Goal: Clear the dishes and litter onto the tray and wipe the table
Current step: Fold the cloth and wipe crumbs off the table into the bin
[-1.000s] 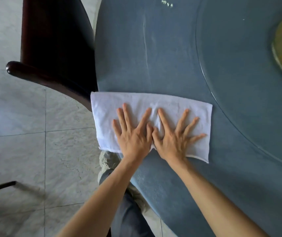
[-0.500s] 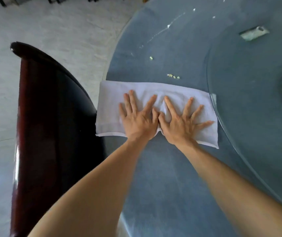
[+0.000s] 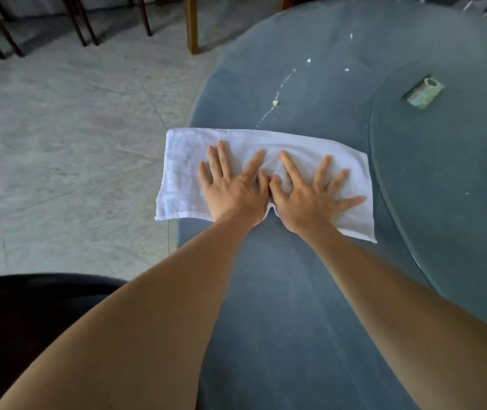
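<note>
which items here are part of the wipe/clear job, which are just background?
Job:
- white towel, both hands pressed flat on it: left hand, right hand
- blue table
- crumbs and white scraps ahead of the towel
- crumpled wrapper on the glass turntable

Background:
- dark chair
- furniture legs on the floor

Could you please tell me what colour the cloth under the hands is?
The cloth is plain white, with no pattern; the head view shows it clearly.
</note>
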